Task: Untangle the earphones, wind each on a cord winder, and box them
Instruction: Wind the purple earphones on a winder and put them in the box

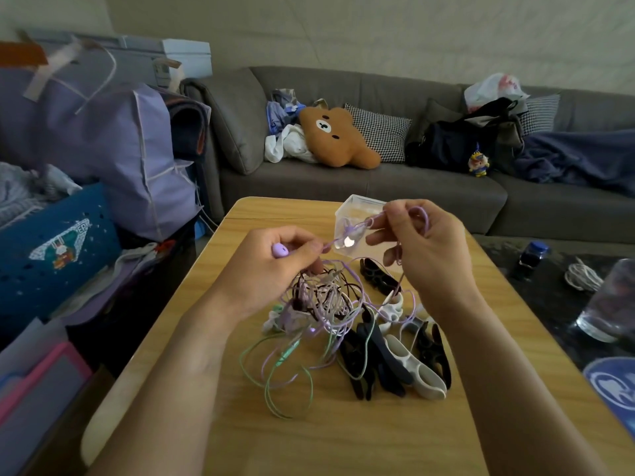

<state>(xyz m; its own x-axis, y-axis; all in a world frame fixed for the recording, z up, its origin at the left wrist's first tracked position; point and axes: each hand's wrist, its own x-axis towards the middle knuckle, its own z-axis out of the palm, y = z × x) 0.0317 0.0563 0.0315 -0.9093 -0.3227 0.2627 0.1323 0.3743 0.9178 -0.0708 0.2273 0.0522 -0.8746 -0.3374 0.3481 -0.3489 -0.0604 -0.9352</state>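
In the head view, a purple cord (pixel 347 231) is held taut between both hands above a wooden table (pixel 343 441). The left hand (pixel 275 266) is curled, its thumb and forefinger pinching the cord near its lower end, and a purple earbud (pixel 281 250) is seen poking out at about ten o'clock from that hand's knuckles. The right hand (pixel 426 245) is raised at roughly two o'clock from the left one; its fingers are closed narrowly on the cord's upper part, and a loop of the same cord is draped over its index finger. Behind the stretched cord, between the two hands, a clear plastic box (pixel 357 214) is set on the table, at about twelve o'clock from the tangle. The tangle of earphones (pixel 319 300), with purple, dark and white strands knotted together, is hung from and lies just below the left hand, at about six o'clock from it. A green cord (pixel 275 372) is trailed out of the tangle toward seven o'clock in loose loops on the tabletop. A heap of cord winders (pixel 395 352), black and white ones lying across each other, is found at four o'clock from the tangle, below the right wrist, some strands lying over them. Beyond the table a grey sofa (pixel 378 187) is seen.
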